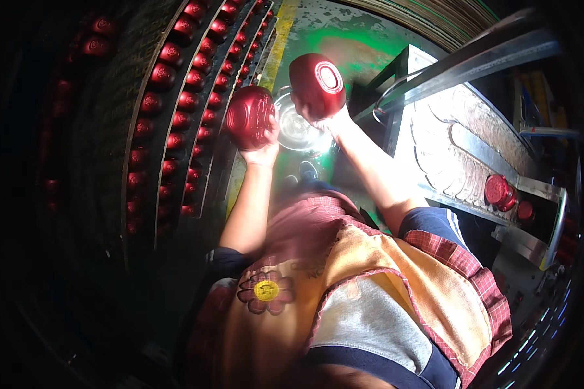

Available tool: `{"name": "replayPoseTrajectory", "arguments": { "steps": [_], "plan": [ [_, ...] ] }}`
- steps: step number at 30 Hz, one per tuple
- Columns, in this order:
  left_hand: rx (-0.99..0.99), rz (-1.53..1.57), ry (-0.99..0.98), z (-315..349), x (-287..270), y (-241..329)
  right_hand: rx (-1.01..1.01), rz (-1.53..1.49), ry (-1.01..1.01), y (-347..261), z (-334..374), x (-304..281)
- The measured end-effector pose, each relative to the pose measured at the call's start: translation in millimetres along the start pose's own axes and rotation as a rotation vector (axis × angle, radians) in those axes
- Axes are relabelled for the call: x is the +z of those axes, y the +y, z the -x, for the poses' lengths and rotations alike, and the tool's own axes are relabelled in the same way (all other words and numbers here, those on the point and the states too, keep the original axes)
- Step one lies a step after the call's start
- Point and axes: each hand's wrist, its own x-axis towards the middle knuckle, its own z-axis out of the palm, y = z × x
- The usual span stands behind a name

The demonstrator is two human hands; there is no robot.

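My left hand (264,150) is closed around a glossy red rounded vessel (248,117), with ridges showing on its side. My right hand (324,122) grips a second red rounded vessel (313,91) of similar size, tilted so that its pale ringed end faces right. The two vessels are held up side by side, a small gap apart. Below and between them is a bright, round, see-through thing (297,133), partly hidden by my right hand. I cannot make out its kind.
On the left, long racks (162,129) carry rows of many red vessels. To the right stands a brightly lit metal frame (461,71) beside a wrinkled, shiny surface (435,139). More red vessels (499,192) sit at its lower end. A yellow floor line (280,42) runs along the racks.
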Motion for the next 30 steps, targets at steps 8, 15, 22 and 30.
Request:
{"name": "replayPoseTrajectory", "arguments": {
  "steps": [8,15,22,30],
  "plan": [
    [-0.063,0.177,-0.004,-13,-34,12,0.019,-0.222,0.047,23,49,25],
    [-0.135,-0.585,0.007,29,8,-31,-0.836,0.727,0.29,28,222,48],
    [-0.079,-1.639,0.126,-51,-66,-294,-1.418,1.397,1.222,-30,475,84],
    [0.116,-2.658,-0.379,-121,-223,-520,-1.61,1.917,1.945,-151,551,35]
  ]
}}
